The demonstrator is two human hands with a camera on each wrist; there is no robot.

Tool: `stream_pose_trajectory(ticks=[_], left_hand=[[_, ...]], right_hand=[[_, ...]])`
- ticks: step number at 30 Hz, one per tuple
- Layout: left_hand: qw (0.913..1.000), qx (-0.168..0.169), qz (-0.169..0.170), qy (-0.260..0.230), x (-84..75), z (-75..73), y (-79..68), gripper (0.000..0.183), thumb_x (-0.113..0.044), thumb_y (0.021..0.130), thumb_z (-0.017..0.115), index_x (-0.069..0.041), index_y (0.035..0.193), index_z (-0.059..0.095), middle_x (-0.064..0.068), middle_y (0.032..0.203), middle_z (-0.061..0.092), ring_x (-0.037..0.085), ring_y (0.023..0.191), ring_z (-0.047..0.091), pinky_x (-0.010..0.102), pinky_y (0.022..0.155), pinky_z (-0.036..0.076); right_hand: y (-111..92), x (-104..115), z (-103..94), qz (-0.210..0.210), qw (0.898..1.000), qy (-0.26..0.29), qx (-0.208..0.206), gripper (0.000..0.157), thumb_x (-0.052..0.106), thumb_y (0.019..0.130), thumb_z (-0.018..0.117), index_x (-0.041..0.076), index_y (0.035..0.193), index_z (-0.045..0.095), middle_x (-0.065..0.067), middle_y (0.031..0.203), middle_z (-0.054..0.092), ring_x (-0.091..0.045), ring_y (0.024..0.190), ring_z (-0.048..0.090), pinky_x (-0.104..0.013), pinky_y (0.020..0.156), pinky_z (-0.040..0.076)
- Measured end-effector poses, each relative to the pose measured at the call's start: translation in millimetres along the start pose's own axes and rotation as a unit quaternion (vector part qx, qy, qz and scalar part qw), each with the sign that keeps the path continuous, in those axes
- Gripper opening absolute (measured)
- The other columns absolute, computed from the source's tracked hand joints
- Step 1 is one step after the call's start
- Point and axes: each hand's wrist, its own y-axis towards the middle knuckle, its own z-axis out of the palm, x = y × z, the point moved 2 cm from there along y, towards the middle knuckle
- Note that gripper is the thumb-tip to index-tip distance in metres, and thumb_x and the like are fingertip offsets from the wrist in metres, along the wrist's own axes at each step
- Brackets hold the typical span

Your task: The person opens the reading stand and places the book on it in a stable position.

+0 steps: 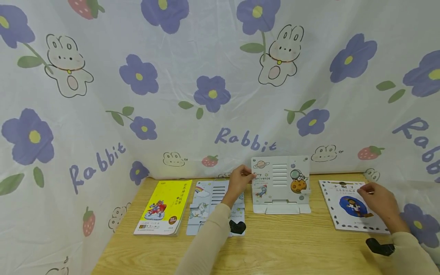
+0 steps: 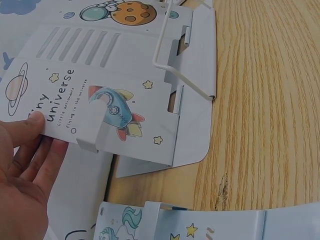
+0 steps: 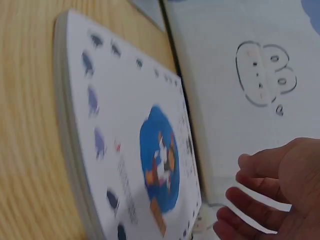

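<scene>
A white book stand [image 1: 280,191] with "universe" lettering, a rocket and an astronaut stands upright at the back middle of the table. My left hand [image 1: 239,182] pinches its left edge, thumb on the printed front and fingers behind, as the left wrist view shows on the stand's plate [image 2: 135,65]. At the right lies a white book [image 1: 355,206] with a blue picture and a border of dark marks. Over its upper right part is my right hand [image 1: 381,200], fingers loosely bent and holding nothing; in the right wrist view the hand [image 3: 270,190] is apart from the book [image 3: 120,130].
A pale blue unicorn book stand [image 1: 199,210] lies left of the white stand, partly hidden by my left forearm. Farther left is a yellow book [image 1: 165,206]. A patterned cloth [image 1: 178,126] hangs behind the wooden table [image 1: 288,248].
</scene>
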Motion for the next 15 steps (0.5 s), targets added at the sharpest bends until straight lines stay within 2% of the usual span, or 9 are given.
stream_pose_trajectory(ticks=[7, 11, 15], left_hand=[[1.0, -0.001, 0.0, 0.001, 0.5, 0.0, -0.1, 0.011, -0.004, 0.096, 0.078, -0.003, 0.099, 0.067, 0.01, 0.096, 0.07, 0.015, 0.081, 0.071, 0.046, 0.087, 0.066], [1.0, -0.003, 0.003, 0.004, 0.3, 0.1, -0.3, 0.011, -0.004, 0.095, 0.078, -0.003, 0.098, 0.067, 0.01, 0.096, 0.071, 0.014, 0.08, 0.071, 0.045, 0.085, 0.067], [1.0, -0.004, 0.008, 0.003, -0.6, 0.8, -0.7, 0.012, -0.003, 0.095, 0.078, -0.001, 0.099, 0.067, 0.013, 0.096, 0.071, 0.016, 0.081, 0.071, 0.047, 0.086, 0.066]], right_hand=[[-1.4, -26.8, -9.9, 0.064, 0.995, -0.04, 0.059, 0.058, 0.027, 0.105, 0.062, -0.026, 0.124, 0.05, -0.049, 0.122, 0.052, -0.062, 0.107, 0.054, -0.068, 0.087, 0.05], [-0.2, -37.8, -11.5, 0.093, 0.989, -0.05, 0.103, 0.077, 0.041, 0.105, 0.062, -0.031, 0.129, 0.044, -0.052, 0.125, 0.05, -0.063, 0.11, 0.054, -0.068, 0.09, 0.051], [-1.0, -43.1, -8.8, 0.116, 0.979, -0.061, 0.154, 0.101, 0.061, 0.102, 0.059, -0.033, 0.132, 0.038, -0.054, 0.13, 0.047, -0.064, 0.112, 0.055, -0.068, 0.092, 0.052]])
